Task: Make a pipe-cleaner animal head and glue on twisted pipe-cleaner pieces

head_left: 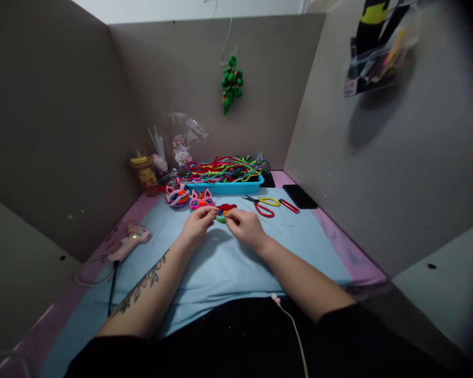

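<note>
The left hand (199, 223) and right hand (246, 227) pinch one multicoloured pipe-cleaner piece (222, 218). Nearby sit two chenille animal heads (177, 195), one glue gun (131, 243) and one phone (300, 197).

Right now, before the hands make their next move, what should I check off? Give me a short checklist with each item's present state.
1. Left hand and right hand both at the small multicoloured piece: ok.
2. Exact fingertip grip on it: cannot tell, too small and partly hidden.
3. Scissors lying clear of the fingers: ok, just beyond the right hand.
4. Glue gun indicator lit: ok, green.
5. Glue gun nozzle heat: cannot tell.
6. Fuzzy stems in the blue tray: ok.
</note>
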A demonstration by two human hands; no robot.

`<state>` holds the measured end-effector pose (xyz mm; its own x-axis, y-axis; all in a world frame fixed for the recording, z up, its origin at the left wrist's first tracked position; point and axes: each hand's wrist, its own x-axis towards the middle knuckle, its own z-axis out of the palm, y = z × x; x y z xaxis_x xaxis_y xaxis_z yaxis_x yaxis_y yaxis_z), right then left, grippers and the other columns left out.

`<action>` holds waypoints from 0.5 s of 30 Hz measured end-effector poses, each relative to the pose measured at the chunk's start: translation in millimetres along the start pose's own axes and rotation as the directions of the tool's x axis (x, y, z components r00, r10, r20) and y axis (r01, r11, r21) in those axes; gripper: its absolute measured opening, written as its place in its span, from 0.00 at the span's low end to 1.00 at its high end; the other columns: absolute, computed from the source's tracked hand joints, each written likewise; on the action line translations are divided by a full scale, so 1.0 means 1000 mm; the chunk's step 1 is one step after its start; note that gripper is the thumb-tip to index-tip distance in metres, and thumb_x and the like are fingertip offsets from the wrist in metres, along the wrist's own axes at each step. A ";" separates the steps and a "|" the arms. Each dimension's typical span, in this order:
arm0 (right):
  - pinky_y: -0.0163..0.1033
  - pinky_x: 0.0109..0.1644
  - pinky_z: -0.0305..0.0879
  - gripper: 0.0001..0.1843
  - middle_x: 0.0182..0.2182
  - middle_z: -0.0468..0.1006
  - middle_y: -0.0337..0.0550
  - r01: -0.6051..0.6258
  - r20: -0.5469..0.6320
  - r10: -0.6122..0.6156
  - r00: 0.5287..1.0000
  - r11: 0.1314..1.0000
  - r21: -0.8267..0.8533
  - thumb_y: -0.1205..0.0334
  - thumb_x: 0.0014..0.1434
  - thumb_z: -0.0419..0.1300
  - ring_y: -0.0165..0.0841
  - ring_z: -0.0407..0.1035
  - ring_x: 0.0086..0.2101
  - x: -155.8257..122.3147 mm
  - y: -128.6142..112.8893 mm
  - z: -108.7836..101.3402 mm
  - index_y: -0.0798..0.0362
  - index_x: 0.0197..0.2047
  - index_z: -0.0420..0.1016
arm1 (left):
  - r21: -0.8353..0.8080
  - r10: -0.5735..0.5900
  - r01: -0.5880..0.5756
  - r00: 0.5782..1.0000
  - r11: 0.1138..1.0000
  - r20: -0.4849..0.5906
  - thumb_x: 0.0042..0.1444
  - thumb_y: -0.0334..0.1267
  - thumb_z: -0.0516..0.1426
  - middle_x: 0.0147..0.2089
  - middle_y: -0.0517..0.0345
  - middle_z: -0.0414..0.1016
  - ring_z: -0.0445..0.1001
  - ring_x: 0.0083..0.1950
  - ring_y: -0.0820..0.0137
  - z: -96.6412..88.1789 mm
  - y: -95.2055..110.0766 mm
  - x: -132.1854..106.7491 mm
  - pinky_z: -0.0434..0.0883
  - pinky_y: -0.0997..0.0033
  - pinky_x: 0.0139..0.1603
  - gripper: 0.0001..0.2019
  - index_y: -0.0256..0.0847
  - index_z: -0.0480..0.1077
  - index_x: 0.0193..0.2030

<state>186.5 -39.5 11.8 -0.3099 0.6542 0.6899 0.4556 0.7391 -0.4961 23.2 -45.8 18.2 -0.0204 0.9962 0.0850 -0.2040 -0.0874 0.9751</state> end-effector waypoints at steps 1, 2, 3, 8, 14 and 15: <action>0.31 0.30 0.58 0.07 0.21 0.72 0.37 0.002 0.000 -0.002 1.000 1.000 0.001 0.66 0.54 0.53 0.26 0.64 0.22 0.000 0.000 0.000 0.52 0.29 0.71 | 0.004 0.004 -0.004 1.000 1.000 0.002 0.38 0.46 0.66 0.25 0.63 0.67 0.62 0.26 0.79 0.000 0.000 0.000 0.60 0.78 0.28 0.17 0.38 0.74 0.32; 0.31 0.30 0.58 0.07 0.21 0.72 0.37 0.003 0.001 -0.003 1.000 1.000 0.001 0.66 0.54 0.53 0.26 0.64 0.22 0.000 0.000 0.000 0.52 0.29 0.71 | 0.006 0.008 -0.008 1.000 1.000 0.003 0.37 0.46 0.66 0.24 0.63 0.67 0.62 0.26 0.79 -0.001 0.000 0.001 0.60 0.78 0.28 0.17 0.38 0.74 0.32; 0.31 0.30 0.58 0.07 0.21 0.71 0.36 0.005 0.004 -0.005 1.000 1.000 -0.001 0.66 0.54 0.53 0.26 0.64 0.22 0.000 0.000 0.000 0.52 0.29 0.71 | 0.010 0.011 -0.011 1.000 1.000 0.005 0.37 0.46 0.66 0.24 0.63 0.67 0.62 0.25 0.79 -0.001 0.000 0.001 0.60 0.78 0.28 0.16 0.38 0.74 0.31; 0.31 0.29 0.57 0.06 0.20 0.71 0.36 -0.008 0.016 0.008 1.000 1.000 -0.020 0.66 0.53 0.54 0.26 0.63 0.22 0.000 0.002 0.001 0.52 0.29 0.72 | 0.037 0.032 -0.033 0.999 0.999 0.016 0.39 0.45 0.66 0.24 0.62 0.67 0.61 0.25 0.79 -0.002 -0.002 0.003 0.60 0.78 0.27 0.15 0.38 0.75 0.32; 0.31 0.29 0.57 0.07 0.21 0.72 0.36 -0.045 0.026 0.045 0.999 0.999 0.015 0.65 0.55 0.53 0.27 0.64 0.22 0.000 0.001 0.002 0.52 0.30 0.72 | 0.040 0.027 -0.027 1.000 0.999 0.009 0.41 0.44 0.64 0.27 0.59 0.71 0.62 0.24 0.79 -0.003 -0.004 0.004 0.59 0.78 0.26 0.17 0.37 0.74 0.37; 0.31 0.29 0.56 0.07 0.20 0.72 0.36 -0.052 0.030 0.052 0.998 0.998 0.022 0.65 0.55 0.53 0.27 0.64 0.22 0.000 0.001 0.002 0.52 0.30 0.71 | 0.031 0.024 -0.024 1.000 0.999 0.007 0.41 0.43 0.64 0.28 0.59 0.72 0.63 0.24 0.79 -0.003 -0.004 0.004 0.59 0.78 0.26 0.18 0.37 0.74 0.39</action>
<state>185.4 -38.7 10.8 -0.3107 0.6961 0.6473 0.4529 0.7071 -0.5430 21.4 -41.2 13.9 -0.0181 0.9938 0.1101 -0.1727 -0.1116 0.9786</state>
